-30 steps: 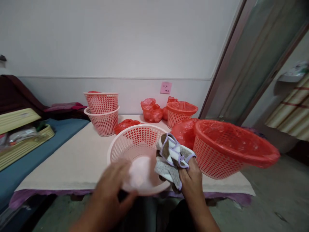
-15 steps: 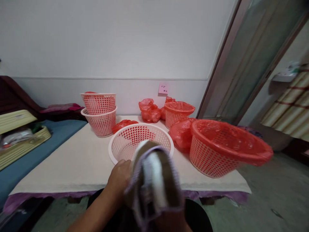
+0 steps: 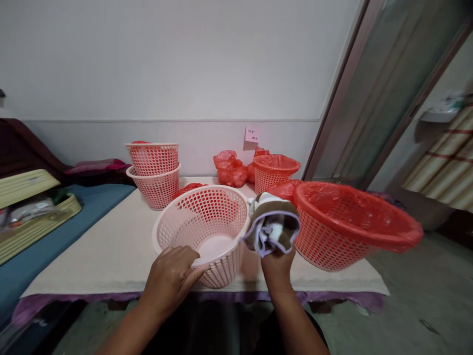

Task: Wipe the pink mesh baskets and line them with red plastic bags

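My left hand [image 3: 172, 276] is closed over the near rim of an openwork pink plastic basket [image 3: 162, 234]. The basket tips towards me, and its bare bottom shows inside. To its right, my right hand [image 3: 278, 264] grips a bunched cloth [image 3: 268, 222] from below. Brown and white bands and a lilac stitched edge mark the cloth, whose opening faces me. It is beside the basket's right rim; whether the two touch I cannot tell. Behind the cloth stands a large basket [image 3: 318, 241] lined with a red plastic bag [image 3: 343, 207].
At the back left are two stacked pink baskets [image 3: 157, 185]. Knotted red bags [image 3: 231, 170] and a smaller red-lined basket [image 3: 264, 180] stand by the wall under a pink note [image 3: 252, 134]. A yellow box [image 3: 40, 222] lies left on blue fabric [image 3: 99, 197].
The cloth has moved from close in front of me to the right, in my right hand. My left hand is on the basket rim, and the basket has tipped towards me.
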Action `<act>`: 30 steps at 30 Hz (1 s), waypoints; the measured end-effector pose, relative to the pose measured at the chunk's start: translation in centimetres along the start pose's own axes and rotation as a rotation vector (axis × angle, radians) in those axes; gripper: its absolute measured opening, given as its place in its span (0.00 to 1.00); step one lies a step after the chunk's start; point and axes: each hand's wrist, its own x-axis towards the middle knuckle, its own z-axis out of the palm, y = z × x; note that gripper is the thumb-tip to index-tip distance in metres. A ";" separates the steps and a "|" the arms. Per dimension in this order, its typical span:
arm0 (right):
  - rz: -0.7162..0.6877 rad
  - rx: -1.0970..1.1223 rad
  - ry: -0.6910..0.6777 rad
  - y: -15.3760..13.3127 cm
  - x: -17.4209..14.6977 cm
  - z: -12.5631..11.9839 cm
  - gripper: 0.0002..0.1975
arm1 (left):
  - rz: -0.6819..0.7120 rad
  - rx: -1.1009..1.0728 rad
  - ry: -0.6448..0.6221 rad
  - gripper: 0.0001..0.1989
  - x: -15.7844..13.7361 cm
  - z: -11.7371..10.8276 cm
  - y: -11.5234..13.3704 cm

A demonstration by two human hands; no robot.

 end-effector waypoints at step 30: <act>-0.553 -0.290 -0.645 -8.5 -2.3 -3.4 0.27 | -0.022 0.051 0.033 0.12 -1.3 -0.5 4.6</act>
